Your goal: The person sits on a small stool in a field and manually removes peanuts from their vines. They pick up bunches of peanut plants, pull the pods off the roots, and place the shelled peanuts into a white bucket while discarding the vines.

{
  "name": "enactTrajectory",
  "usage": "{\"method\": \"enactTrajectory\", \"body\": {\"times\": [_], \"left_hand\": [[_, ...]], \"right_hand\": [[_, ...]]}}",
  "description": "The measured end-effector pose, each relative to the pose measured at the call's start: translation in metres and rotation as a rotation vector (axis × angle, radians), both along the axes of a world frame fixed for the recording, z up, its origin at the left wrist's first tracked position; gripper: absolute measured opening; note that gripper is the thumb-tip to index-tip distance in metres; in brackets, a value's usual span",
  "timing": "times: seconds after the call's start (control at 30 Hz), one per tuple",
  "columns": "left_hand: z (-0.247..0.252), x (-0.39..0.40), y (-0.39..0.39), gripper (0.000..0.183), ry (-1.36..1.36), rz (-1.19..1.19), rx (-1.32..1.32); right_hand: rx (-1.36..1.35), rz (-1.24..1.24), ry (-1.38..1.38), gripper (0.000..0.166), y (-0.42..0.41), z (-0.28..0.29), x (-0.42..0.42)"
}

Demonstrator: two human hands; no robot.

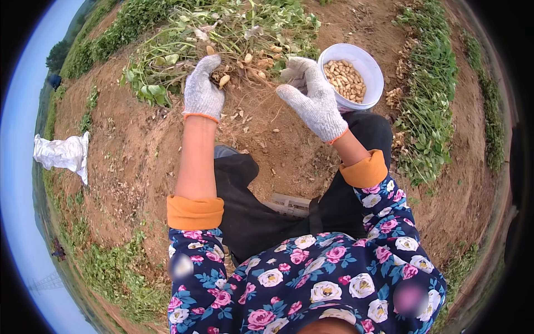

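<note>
My left hand (204, 85), in a pale knit glove with an orange cuff edge, is closed at the near edge of a heap of uprooted peanut plants (233, 25). Roots and a peanut pod (224, 81) show right beside its fingers, which appear to grip a plant's root end. Across from it, my right hand (313, 96) wears a matching glove. Its fingers curl with the thumb apart, and its palm is partly hidden. Just right of that hand stands a white plastic bucket (375, 83) with many picked peanuts (345, 79) in it.
Rows of pulled peanut plants (429, 104) lie along the right. A white sack (62, 152) stands on the soil at far left. Between my legs is a slatted plastic crate or seat (290, 204). My knee (371, 125) is close below the bucket.
</note>
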State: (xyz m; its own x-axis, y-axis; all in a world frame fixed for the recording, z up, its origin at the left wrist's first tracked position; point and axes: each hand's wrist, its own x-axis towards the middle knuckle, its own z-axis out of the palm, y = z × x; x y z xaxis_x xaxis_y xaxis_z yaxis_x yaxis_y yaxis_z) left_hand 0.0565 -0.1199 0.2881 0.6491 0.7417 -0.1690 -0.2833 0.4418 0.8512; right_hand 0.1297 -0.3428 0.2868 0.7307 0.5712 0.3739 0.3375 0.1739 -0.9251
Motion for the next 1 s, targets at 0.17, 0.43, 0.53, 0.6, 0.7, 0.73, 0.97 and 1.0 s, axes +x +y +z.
{"method": "enactTrajectory", "body": {"times": [0.17, 0.43, 0.53, 0.6, 0.7, 0.73, 0.97, 1.0], "left_hand": [[-0.003, -0.006, -0.007, 0.023, 0.108, -0.074, 0.099], [0.025, -0.018, -0.020, 0.050, 1.117, -0.454, 1.371], [-0.005, -0.011, -0.026, 0.043, 0.653, -0.597, 1.440], [-0.009, -0.005, -0.033, 0.037, 0.614, -0.611, 1.627], [-0.008, 0.006, -0.025, 0.033, 0.649, -0.681, 1.513], [-0.012, 0.006, -0.023, 0.028, 0.588, -0.602, 1.529], [0.006, 0.008, -0.010, 0.029, 0.890, -0.309, 1.281], [0.005, 0.008, -0.004, 0.031, 0.827, -0.267, 1.221]], "right_hand": [[-0.205, 0.181, -0.110, 0.044, 0.007, 0.001, 0.004], [-0.370, 0.375, 0.374, 0.032, 0.035, -0.027, 0.047], [-0.346, 0.444, 0.448, 0.027, 0.041, -0.036, 0.050], [-0.312, 0.487, 0.472, 0.026, 0.042, -0.033, 0.051], [-0.320, 0.480, 0.462, 0.027, 0.051, -0.034, 0.056], [-0.300, 0.490, 0.436, 0.026, 0.053, -0.033, 0.056], [0.079, 0.263, 0.588, 0.038, 0.063, -0.037, 0.069], [0.016, 0.184, 0.491, 0.038, 0.061, -0.040, 0.071]]}}
